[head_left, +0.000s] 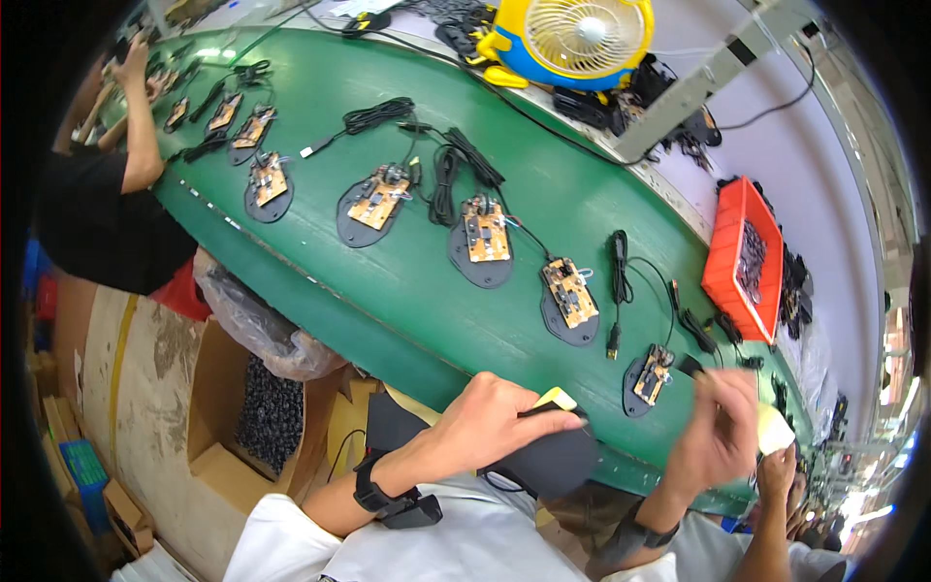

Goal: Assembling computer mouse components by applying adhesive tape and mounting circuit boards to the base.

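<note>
My left hand is closed on a dark rounded plate, thumb along its top edge, close to my lap. A small yellow-green piece shows at its fingers; I cannot tell if it is worn or held. Over the belt's near edge, my right hand is blurred, its fingers curled together. Whatever it may hold is hidden; a small dark piece shows beside its fingertips. Nearest to it lies a dark oval base with a circuit board and a cable. Another such board lies farther left.
Several more oval bases with boards and coiled cables line the green belt. Behind it stand a yellow-blue fan and a red bin. A co-worker's arm is at far left, another's hand at right. A cardboard box sits below.
</note>
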A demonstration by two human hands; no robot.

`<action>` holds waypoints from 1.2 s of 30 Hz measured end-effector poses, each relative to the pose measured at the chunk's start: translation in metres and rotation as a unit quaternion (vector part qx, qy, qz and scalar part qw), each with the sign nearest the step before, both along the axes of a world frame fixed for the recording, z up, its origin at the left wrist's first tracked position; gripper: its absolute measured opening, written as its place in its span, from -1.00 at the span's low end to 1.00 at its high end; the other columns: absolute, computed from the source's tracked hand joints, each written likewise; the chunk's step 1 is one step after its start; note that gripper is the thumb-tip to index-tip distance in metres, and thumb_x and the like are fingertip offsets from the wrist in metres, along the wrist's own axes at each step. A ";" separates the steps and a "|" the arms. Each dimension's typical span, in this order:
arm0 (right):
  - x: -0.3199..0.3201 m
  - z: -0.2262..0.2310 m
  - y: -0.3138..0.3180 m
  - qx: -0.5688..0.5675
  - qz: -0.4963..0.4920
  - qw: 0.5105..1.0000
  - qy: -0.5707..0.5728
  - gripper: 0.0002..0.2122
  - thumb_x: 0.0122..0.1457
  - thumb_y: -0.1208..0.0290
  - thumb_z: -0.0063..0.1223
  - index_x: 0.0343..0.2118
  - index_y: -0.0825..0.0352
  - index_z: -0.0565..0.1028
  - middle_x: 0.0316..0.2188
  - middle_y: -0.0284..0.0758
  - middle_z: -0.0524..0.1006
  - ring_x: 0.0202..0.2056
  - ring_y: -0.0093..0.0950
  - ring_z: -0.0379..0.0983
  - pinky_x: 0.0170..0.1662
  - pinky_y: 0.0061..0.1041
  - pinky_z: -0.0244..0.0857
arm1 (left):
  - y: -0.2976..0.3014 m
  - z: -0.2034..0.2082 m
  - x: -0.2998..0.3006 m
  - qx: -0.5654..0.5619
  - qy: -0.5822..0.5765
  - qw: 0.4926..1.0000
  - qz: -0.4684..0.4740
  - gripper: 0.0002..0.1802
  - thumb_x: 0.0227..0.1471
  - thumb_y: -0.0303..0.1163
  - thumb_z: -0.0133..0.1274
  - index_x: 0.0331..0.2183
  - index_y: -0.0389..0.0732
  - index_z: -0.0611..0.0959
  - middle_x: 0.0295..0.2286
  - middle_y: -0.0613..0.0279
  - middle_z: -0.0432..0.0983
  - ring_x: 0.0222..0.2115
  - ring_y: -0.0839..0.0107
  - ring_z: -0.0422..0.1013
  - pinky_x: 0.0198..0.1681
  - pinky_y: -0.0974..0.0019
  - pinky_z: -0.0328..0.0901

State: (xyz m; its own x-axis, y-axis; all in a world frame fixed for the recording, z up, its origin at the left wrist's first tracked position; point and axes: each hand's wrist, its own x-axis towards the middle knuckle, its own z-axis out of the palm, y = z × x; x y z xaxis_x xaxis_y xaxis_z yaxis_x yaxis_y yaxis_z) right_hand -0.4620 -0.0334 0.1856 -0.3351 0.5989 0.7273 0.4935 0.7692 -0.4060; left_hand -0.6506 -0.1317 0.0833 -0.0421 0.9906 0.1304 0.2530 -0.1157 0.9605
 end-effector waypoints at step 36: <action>-0.038 -0.046 0.081 -0.414 0.177 0.869 -0.204 -0.92 0.16 0.67 0.21 -0.29 0.45 0.56 -0.40 -0.26 0.60 -0.42 -0.41 0.52 -0.32 -0.47 0.40 | 0.033 -0.014 -0.010 0.193 0.236 0.951 -0.053 -0.49 -0.03 -0.07 0.35 -0.45 -0.41 0.63 -0.21 0.00 0.58 0.00 0.05 0.50 0.05 0.04 0.46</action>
